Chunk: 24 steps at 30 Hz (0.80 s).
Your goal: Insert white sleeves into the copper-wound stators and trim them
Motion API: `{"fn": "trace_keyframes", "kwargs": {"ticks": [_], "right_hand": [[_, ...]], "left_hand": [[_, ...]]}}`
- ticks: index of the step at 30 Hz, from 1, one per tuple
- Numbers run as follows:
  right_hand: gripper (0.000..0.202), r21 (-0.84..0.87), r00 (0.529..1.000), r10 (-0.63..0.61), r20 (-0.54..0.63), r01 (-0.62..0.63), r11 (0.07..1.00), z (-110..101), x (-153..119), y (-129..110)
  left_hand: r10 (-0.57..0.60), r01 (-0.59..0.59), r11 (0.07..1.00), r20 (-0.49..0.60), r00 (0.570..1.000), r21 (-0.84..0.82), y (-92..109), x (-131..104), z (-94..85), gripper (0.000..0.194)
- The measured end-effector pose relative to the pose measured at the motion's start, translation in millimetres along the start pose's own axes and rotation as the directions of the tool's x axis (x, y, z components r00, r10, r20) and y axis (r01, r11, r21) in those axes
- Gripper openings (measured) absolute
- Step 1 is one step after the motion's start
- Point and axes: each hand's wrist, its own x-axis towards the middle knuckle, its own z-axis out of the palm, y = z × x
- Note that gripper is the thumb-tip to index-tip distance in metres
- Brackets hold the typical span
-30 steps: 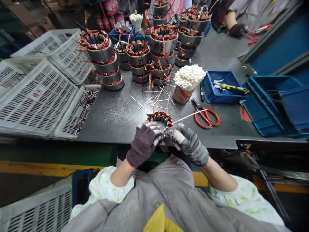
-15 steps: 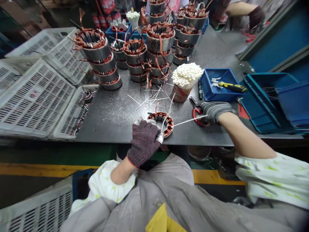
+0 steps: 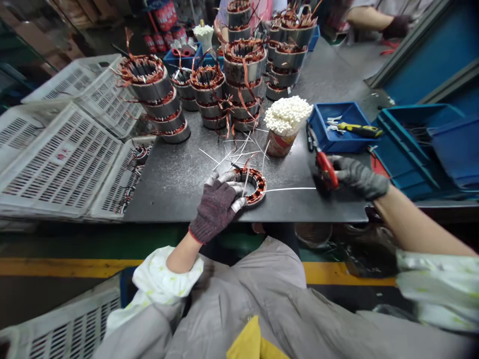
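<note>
My left hand (image 3: 219,202), in a dark knitted glove with taped fingertips, grips the left side of a small stator (image 3: 261,185) with copper windings, which rests near the table's front edge. A white cord (image 3: 290,189) runs out to the right from the stator and ends loose on the tabletop. A second length of cord stands up through the ring. My right hand (image 3: 355,175), in a grey glove, is closed on red-handled scissors (image 3: 327,170), tilted and blurred, just right of the cord's end. The fingertips of my right hand are partly hidden behind the handles.
Tall stacks of wound stators (image 3: 245,70) stand at the back. A can of white cords (image 3: 280,142) is behind the stator, with loose cords (image 3: 239,152) scattered beside it. Blue bins (image 3: 333,144) sit to the right, white crates (image 3: 56,164) to the left. Another person's gloved hand (image 3: 396,27) is far right.
My right hand has let go of the cord and picked up the scissors from the table, shifting slightly right. The cord now lies lower. My left hand still holds the stator.
</note>
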Motion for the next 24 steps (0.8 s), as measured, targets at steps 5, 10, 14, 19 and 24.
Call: {"fn": "trace_keyframes", "kwargs": {"ticks": [5,10,14,19,24], "right_hand": [[0.026,0.034,0.992,-0.108,-0.06,0.11,0.993,25.1,-48.0,5.3],[0.055,-0.212,0.967,-0.25,-0.053,0.234,0.949,59.9,-57.4,-24.6],[0.066,-0.284,0.928,-0.366,0.068,0.37,0.885,71.9,-46.6,-58.6],[0.067,-0.251,0.93,-0.31,0.196,0.353,0.901,63.2,-43.1,-72.1],[0.048,-0.402,0.957,-0.043,0.287,0.161,0.901,46.9,-54.7,-69.7]], "left_hand": [[-0.048,0.051,0.992,0.026,0.998,-0.12,-10.9,3.3,9.5,0.021],[-0.057,0.049,0.992,-0.071,0.996,-0.12,-7.3,-1.6,17.0,0.017],[-0.056,0.045,0.993,-0.095,0.994,-0.112,-4.6,-0.8,18.9,0.015],[-0.035,0.019,0.992,-0.126,0.991,-0.126,-3.7,0.3,16.9,0.013],[-0.089,0.077,0.994,-0.16,0.983,-0.081,8.1,-5.4,19.4,0.014]]}}
